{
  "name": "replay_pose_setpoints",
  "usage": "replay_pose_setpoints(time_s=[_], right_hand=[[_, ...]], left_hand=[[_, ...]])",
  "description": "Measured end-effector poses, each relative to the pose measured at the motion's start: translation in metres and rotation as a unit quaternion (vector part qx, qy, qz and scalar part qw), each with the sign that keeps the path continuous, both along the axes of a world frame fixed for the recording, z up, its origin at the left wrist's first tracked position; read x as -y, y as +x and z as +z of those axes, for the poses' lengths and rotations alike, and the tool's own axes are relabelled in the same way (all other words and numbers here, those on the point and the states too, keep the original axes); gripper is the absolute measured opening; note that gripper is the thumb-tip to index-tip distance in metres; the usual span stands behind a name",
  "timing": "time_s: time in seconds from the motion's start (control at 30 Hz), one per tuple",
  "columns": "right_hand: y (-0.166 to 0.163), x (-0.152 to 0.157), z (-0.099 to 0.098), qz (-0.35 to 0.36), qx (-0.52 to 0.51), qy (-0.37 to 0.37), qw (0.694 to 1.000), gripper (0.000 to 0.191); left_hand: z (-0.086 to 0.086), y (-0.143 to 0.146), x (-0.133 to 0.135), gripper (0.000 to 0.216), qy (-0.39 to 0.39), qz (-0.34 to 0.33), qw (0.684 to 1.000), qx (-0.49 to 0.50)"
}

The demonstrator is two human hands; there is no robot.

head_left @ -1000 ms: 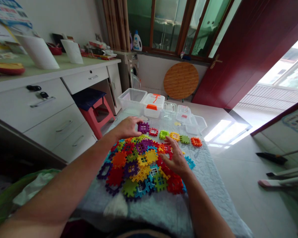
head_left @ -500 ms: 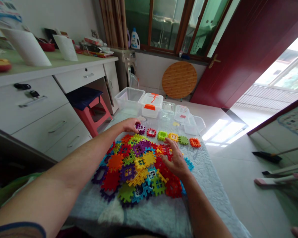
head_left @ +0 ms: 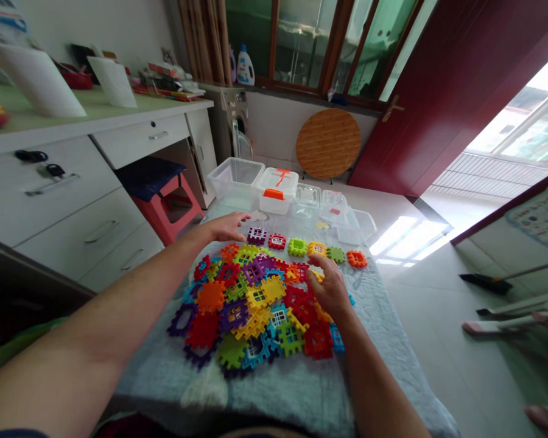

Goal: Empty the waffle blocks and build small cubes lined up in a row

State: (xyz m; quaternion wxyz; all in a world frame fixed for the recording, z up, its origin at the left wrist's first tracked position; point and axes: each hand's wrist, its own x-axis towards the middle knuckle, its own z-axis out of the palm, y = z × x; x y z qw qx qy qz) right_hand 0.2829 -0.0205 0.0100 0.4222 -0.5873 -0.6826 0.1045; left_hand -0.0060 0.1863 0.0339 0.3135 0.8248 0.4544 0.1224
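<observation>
A heap of colourful plastic interlocking building pieces (head_left: 234, 314) lies on the cloth-covered table. Beyond it runs a row of single pieces: purple with a white window (head_left: 257, 236), red (head_left: 277, 241), light green (head_left: 297, 247), yellow (head_left: 316, 249), green (head_left: 335, 255) and orange (head_left: 357, 259). My left hand (head_left: 228, 227) is open, just left of the purple piece and apart from it. Over the heap's right side, my right hand (head_left: 331, 287) has its thumb and fingers curled around a yellow piece (head_left: 318, 275), partly hidden by them.
Behind the row stand a clear open bin (head_left: 237, 180), a lidded box with orange latches (head_left: 277, 188) and several smaller clear containers (head_left: 334, 207). A pink stool (head_left: 176, 207) and white drawers (head_left: 64, 210) are at the left. A round wooden board (head_left: 328, 143) leans against the far wall.
My left hand has let go of the purple piece and drawn back to the left. My right hand's thumb and fingers have come closer together around the yellow piece.
</observation>
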Motion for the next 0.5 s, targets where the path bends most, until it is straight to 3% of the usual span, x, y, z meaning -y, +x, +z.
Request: replay_pose_setpoints(time_s=[0.23, 0.5], right_hand=[[0.000, 0.000, -0.002, 0.021, 0.084, -0.044, 0.995, 0.028], [-0.010, 0.005, 0.000, 0.090, 0.131, -0.105, 0.982, 0.031]], left_hand=[[-0.001, -0.037, 0.043, 0.070, 0.022, 0.042, 0.999, -0.001], [-0.011, -0.032, 0.093, 0.061, 0.051, 0.001, 0.999, 0.017]])
